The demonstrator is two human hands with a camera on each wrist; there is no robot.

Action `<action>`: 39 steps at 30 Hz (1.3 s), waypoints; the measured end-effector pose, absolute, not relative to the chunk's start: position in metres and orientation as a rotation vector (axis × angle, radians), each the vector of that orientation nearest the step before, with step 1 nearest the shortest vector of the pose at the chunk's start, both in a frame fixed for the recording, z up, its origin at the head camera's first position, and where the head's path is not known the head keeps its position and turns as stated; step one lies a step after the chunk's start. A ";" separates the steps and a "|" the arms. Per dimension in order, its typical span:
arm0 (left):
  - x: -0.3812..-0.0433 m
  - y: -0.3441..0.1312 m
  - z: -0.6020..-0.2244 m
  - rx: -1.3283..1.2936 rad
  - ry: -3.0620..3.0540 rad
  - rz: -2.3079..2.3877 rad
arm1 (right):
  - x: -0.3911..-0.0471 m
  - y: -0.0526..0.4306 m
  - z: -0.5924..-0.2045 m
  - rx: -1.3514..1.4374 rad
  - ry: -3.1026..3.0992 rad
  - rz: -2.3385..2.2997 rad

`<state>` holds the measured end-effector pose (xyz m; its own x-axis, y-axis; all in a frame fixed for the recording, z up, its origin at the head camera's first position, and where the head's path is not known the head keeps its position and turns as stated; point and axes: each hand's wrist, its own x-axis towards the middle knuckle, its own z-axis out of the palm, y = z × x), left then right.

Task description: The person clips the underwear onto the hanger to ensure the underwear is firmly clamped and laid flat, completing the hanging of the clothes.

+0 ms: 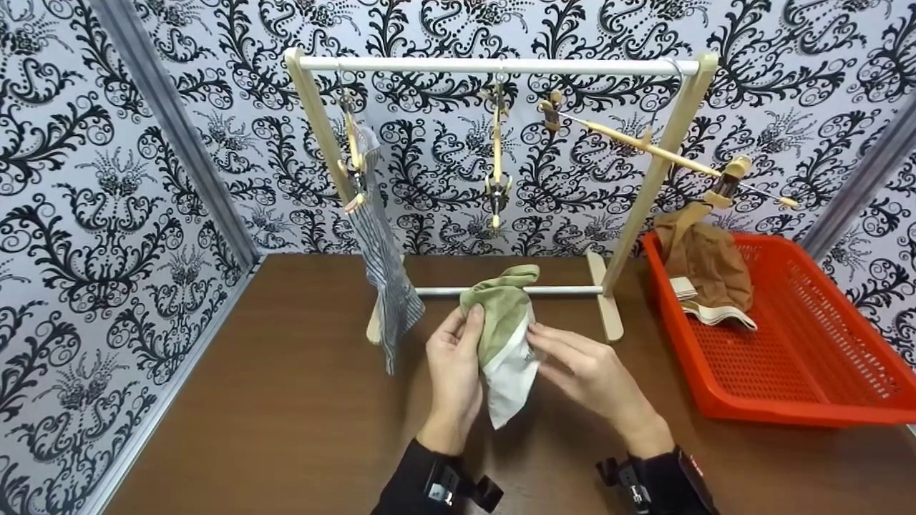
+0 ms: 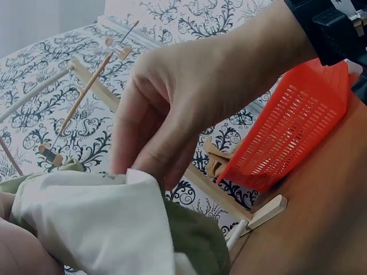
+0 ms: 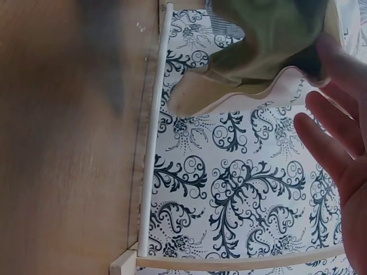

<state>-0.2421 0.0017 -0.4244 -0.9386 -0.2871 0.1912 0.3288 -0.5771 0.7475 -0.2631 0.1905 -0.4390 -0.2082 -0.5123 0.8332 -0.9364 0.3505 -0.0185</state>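
My left grip (image 1: 454, 361) is squeezed on the green part of the green-and-white cloth (image 1: 504, 329), thumb on the front. My right grip (image 1: 594, 372) pinches a white edge w/ thumb & finger, its other fingers loose. The cloth is btwn them, up over the table (image 1: 286, 400), in front of the rack (image 1: 458, 65). It looks floppy & bunched, so it could twist up on me (yep, floppy stuff is sneaky). If my right side lets go first, the white end might flop down, b/c only the left would have it. If both pinches go weak, it'd prob drop on the table. Pull too hard & the thin edge might stretch. Lift it carelessly & it could snag on the middle hanger (image 1: 497, 150). Bumping the rack could make the striped cloth (image 1: 386, 265) sway, or shake the tilted hanger (image 1: 622, 138). That one's low clip (image 1: 728, 184) is by the brown cloth (image 1: 715, 265) at the red basket (image 1: 801, 413); can't tell if they're joined.
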 end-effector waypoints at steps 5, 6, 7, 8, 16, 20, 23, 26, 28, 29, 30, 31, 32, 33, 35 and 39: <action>-0.238 0.003 -0.420 -0.047 -1.163 -2.542 | -0.259 0.186 -0.441 1.269 -1.917 0.681; -0.237 0.003 -0.420 -0.047 -1.160 -2.542 | -0.258 0.185 -0.442 1.263 -1.915 0.680; -0.237 0.004 -0.419 -0.054 -1.162 -2.540 | -0.258 0.183 -0.443 1.256 -1.903 0.674; -0.236 0.004 -0.419 -0.060 -1.162 -2.538 | -0.258 0.182 -0.444 1.252 -1.887 0.665; -0.238 0.001 -0.419 -0.048 -1.194 -2.522 | -0.258 0.178 -0.444 1.232 -1.755 0.670; -0.241 -0.001 -0.422 -0.028 -1.267 -2.465 | -0.256 0.180 -0.440 1.207 -1.773 0.755; -0.244 -0.002 -0.426 -0.015 -1.312 -2.439 | -0.254 0.183 -0.436 1.183 -1.786 0.813; -0.247 -0.004 -0.431 -0.014 -1.364 -2.426 | -0.252 0.185 -0.432 1.160 -1.800 0.842; -0.249 -0.005 -0.434 -0.016 -1.423 -2.413 | -0.251 0.186 -0.430 1.145 -1.811 0.848; -0.249 -0.006 -0.435 -0.016 -1.469 -2.402 | -0.251 0.187 -0.430 1.135 -1.820 0.850; -0.249 -0.006 -0.437 -0.024 -1.519 -2.395 | -0.250 0.187 -0.429 1.119 -1.834 0.859; -0.250 -0.007 -0.437 -0.040 -1.580 -2.387 | -0.250 0.187 -0.429 1.105 -1.846 0.858; -0.250 -0.008 -0.438 -0.056 -1.644 -2.382 | -0.250 0.188 -0.429 1.086 -1.853 0.854; -0.250 -0.009 -0.438 -0.075 -1.717 -2.371 | -0.250 0.188 -0.429 1.057 -1.865 0.851; -0.249 -0.010 -0.438 -0.134 -1.857 -2.348 | -0.250 0.189 -0.430 0.991 -1.890 0.833; -0.244 -0.011 -0.435 -0.337 -2.072 -2.258 | -0.249 0.191 -0.430 0.852 -1.940 0.829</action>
